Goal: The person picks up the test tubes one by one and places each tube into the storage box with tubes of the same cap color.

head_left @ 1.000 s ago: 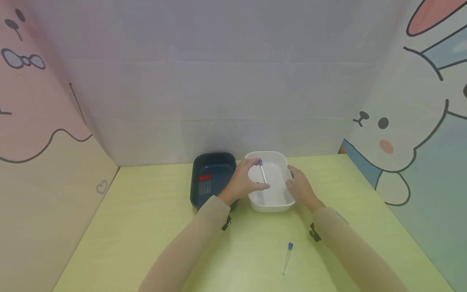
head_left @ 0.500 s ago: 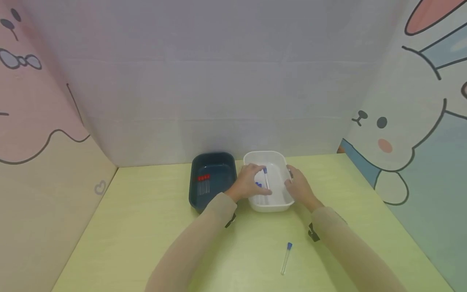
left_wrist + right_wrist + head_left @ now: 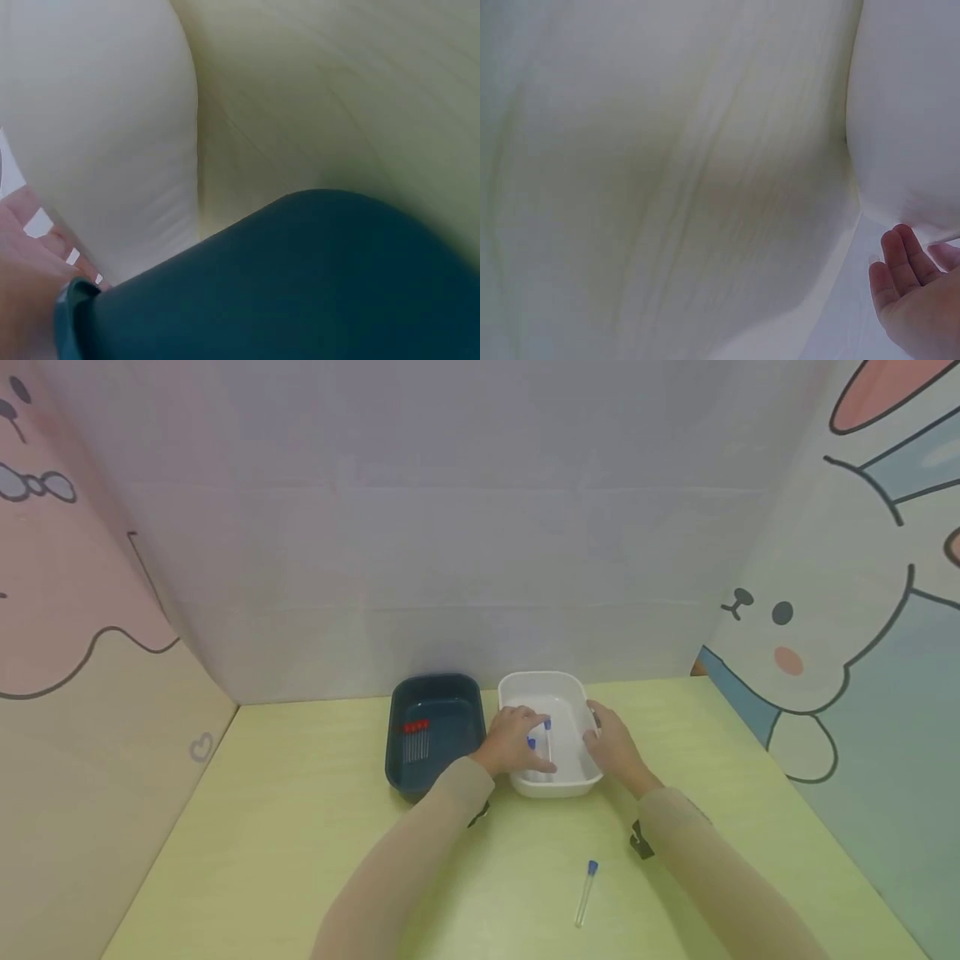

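In the head view my left hand (image 3: pixel 515 743) reaches into the white tray (image 3: pixel 551 790). Between its thumb and forefinger it pinches a blue-capped test tube (image 3: pixel 549 745) by the two ends, low over the tray floor. Another blue cap (image 3: pixel 532 743) shows beside that hand, the rest of it partly hidden. My right hand (image 3: pixel 615 747) holds the tray's right rim; the right wrist view has its fingers (image 3: pixel 901 259) against the outer wall. On the table nearer me lies another blue-capped test tube (image 3: pixel 586 895). The left wrist view shows only part of the left hand (image 3: pixel 34 255).
A dark blue tray (image 3: pixel 390 752) stands left of the white one, under my left forearm. Several red-capped tubes (image 3: pixel 416 743) lie in it side by side. Behind both trays rises a pale wall (image 3: pixel 420 543), with printed panels on either side of the yellow table (image 3: pixel 300 827).
My left hand has lowered the test tube into the white tray, moving down and toward me. My right hand keeps its place on the rim. The view has shifted slightly.
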`<action>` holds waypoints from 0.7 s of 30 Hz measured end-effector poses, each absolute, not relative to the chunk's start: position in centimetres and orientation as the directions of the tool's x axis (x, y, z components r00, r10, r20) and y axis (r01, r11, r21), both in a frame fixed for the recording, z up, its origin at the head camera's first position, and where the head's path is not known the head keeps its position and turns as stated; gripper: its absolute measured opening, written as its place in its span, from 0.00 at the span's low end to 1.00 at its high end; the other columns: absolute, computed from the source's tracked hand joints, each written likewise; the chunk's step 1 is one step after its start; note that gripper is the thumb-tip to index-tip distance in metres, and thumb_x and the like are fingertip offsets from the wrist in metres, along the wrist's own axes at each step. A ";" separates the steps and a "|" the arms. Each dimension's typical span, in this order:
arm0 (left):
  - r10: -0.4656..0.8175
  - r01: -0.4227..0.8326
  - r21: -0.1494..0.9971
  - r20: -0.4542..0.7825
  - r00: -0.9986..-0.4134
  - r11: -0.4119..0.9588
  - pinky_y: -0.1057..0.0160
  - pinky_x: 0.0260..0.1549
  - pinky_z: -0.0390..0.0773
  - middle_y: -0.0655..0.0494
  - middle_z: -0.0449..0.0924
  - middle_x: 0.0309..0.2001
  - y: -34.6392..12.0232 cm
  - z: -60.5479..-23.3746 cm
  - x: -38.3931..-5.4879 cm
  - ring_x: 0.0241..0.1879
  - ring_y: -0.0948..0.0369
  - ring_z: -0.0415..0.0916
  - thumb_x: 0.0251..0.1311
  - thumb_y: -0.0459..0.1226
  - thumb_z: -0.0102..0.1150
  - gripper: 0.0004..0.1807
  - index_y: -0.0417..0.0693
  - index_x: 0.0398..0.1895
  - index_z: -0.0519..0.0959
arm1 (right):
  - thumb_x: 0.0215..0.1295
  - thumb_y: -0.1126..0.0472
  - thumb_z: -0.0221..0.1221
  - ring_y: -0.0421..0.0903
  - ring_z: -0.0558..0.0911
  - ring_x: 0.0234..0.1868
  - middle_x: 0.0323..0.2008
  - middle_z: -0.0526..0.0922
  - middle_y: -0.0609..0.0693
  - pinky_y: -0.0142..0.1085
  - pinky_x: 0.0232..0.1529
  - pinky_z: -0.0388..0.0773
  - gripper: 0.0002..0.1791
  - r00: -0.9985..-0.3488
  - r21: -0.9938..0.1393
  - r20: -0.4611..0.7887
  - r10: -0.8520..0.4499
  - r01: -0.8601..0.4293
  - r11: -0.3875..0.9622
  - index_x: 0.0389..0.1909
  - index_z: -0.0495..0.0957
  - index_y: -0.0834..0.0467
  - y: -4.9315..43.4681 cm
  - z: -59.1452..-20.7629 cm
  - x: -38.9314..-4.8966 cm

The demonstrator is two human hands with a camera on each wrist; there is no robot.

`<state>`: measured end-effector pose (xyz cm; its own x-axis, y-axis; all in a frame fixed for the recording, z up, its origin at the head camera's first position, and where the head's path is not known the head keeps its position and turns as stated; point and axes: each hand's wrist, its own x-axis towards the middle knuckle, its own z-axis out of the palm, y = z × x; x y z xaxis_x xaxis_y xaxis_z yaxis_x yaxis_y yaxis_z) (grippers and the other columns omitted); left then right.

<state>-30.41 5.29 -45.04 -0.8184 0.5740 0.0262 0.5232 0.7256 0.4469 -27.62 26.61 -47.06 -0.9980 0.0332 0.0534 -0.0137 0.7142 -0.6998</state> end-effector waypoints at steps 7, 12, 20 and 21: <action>0.606 0.578 0.363 0.042 -0.794 0.731 0.48 0.77 0.58 0.51 0.76 0.65 5.7 -45.4 -30.6 0.69 0.50 0.66 0.49 0.57 0.78 0.47 0.54 0.73 0.73 | 0.74 0.67 0.48 0.70 0.70 0.71 0.70 0.67 0.72 0.63 0.73 0.67 0.35 -0.998 -0.717 0.050 0.044 -0.005 0.697 0.80 0.52 0.67 26.7 -47.3 -27.7; 0.602 0.579 0.296 0.017 -0.798 0.760 0.48 0.80 0.51 0.53 0.76 0.65 6.0 -45.9 -30.9 0.70 0.51 0.65 0.49 0.58 0.78 0.47 0.56 0.73 0.73 | 0.74 0.67 0.48 0.70 0.71 0.70 0.70 0.67 0.73 0.63 0.72 0.68 0.35 -0.998 -0.721 0.052 0.047 -0.005 0.693 0.80 0.52 0.66 26.9 -47.6 -27.8; 0.572 0.557 0.180 -0.043 -0.819 0.811 0.49 0.80 0.50 0.54 0.73 0.68 6.5 -46.3 -31.1 0.71 0.53 0.63 0.47 0.62 0.77 0.48 0.56 0.72 0.74 | 0.74 0.67 0.48 0.70 0.70 0.70 0.70 0.68 0.73 0.63 0.71 0.69 0.35 -0.997 -0.719 0.055 0.055 -0.001 0.695 0.80 0.52 0.66 26.9 -47.8 -28.0; 0.569 0.554 0.167 -0.055 -0.821 0.815 0.49 0.80 0.50 0.54 0.73 0.68 6.5 -46.3 -31.1 0.72 0.52 0.63 0.47 0.62 0.77 0.48 0.56 0.72 0.74 | 0.74 0.67 0.47 0.70 0.70 0.70 0.70 0.68 0.73 0.63 0.71 0.69 0.35 -0.997 -0.719 0.054 0.055 -0.001 0.696 0.80 0.52 0.66 26.9 -47.9 -28.0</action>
<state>-31.09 6.54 -46.29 -0.8205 0.5690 -0.0551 0.5542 0.8154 0.1674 -28.04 26.90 -47.86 -0.9970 0.0548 0.0540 -0.0006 0.6955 -0.7185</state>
